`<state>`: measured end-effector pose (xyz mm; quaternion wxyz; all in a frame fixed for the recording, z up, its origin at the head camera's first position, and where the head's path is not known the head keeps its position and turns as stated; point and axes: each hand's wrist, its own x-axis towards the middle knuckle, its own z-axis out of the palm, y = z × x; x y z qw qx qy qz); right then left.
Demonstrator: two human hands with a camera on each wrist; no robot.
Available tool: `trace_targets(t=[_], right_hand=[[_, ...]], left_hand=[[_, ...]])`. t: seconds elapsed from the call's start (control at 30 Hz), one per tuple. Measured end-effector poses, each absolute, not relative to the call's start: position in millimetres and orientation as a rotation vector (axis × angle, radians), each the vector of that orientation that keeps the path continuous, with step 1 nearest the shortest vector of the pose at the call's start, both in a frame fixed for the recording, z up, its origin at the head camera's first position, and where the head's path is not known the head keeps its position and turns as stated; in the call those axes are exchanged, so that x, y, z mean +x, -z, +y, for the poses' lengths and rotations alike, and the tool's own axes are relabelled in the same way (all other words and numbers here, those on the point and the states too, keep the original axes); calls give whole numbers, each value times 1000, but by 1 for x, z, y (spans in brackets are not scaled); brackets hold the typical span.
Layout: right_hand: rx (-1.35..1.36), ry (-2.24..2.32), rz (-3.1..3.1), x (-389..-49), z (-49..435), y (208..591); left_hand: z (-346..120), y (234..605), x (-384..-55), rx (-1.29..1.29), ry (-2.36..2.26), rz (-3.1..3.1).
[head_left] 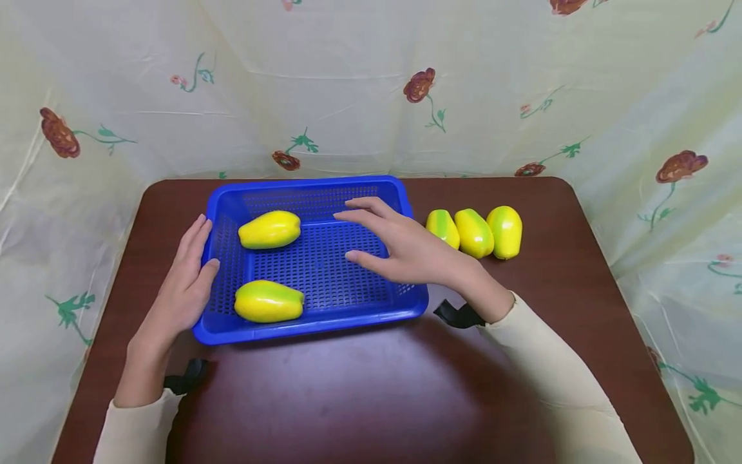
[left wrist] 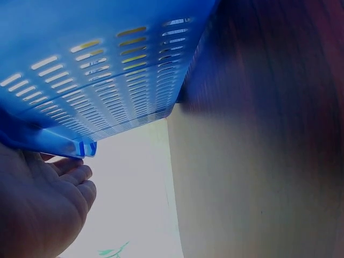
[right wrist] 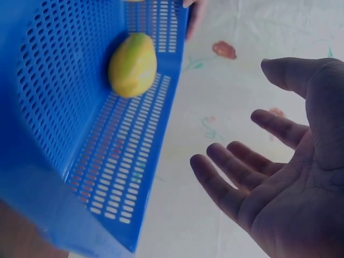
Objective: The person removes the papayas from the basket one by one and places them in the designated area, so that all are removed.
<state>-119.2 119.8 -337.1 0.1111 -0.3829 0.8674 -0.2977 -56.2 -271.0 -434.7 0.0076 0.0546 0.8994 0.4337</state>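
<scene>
A blue plastic basket (head_left: 324, 258) with perforated walls stands on the table, with two yellow-green papayas, an upper papaya (head_left: 269, 230) and a lower papaya (head_left: 269, 301), lying along its left side. My left hand (head_left: 187, 280) rests against the left rim, its thumb reaching over the edge; the left wrist view shows the fingers (left wrist: 79, 174) right at the rim. Over the right part of the basket hovers my right hand (head_left: 400, 245), fingers spread and nothing held. In the right wrist view its palm is bare, and one papaya (right wrist: 133, 65) shows inside the basket.
To the right of the basket, three more papayas lie side by side: a left one (head_left: 442, 227), a middle one (head_left: 474, 233) and a right one (head_left: 505, 232). The dark brown table (head_left: 359, 399) meets a flower-patterned curtain (head_left: 348, 84) at its back edge.
</scene>
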Motion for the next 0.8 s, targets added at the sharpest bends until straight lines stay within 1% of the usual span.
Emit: trace_targets(t=[0.2, 0.8], right_hand=[[-1189, 809, 2482, -124, 99, 336], [-1312, 472, 2301, -124, 50, 339]], left_hand=[[-272, 434, -53, 134, -1356, 2799], [-272, 435, -56, 190, -1368, 2796]])
